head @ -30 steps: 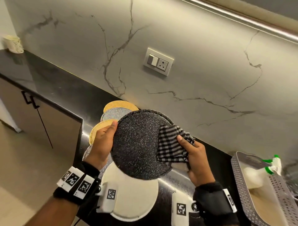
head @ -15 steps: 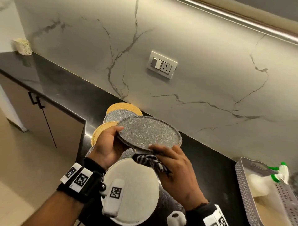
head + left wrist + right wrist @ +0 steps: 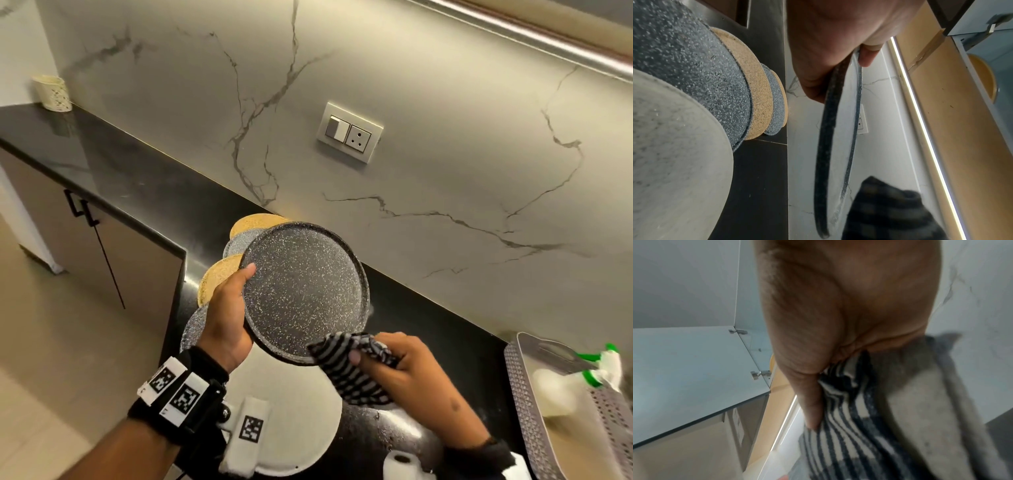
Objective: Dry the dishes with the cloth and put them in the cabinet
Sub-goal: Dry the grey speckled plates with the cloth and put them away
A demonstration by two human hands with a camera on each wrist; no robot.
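A black speckled plate (image 3: pixel 305 291) is held above the counter, its upper face tilted toward me. My left hand (image 3: pixel 227 318) grips its left rim, thumb on top; in the left wrist view the plate's rim (image 3: pixel 826 146) runs down from my left hand (image 3: pixel 830 48). My right hand (image 3: pixel 411 373) holds a bunched black-and-white striped cloth (image 3: pixel 352 366) against the plate's near edge. The right wrist view shows the cloth (image 3: pixel 849 426) gripped in my right hand (image 3: pixel 838 321).
On the black counter (image 3: pixel 120 171) lie a white plate (image 3: pixel 301 428), a grey speckled plate (image 3: pixel 684 56), tan plates (image 3: pixel 219 277) and another grey one. A grey perforated basket (image 3: pixel 527 411) with a green-capped spray bottle (image 3: pixel 596 370) stands at right. An open upper cabinet (image 3: pixel 694 361) hangs overhead.
The plate was turned from its underside to its upper face, passing through flat. My right hand with the cloth moved from the plate's right side to its near edge.
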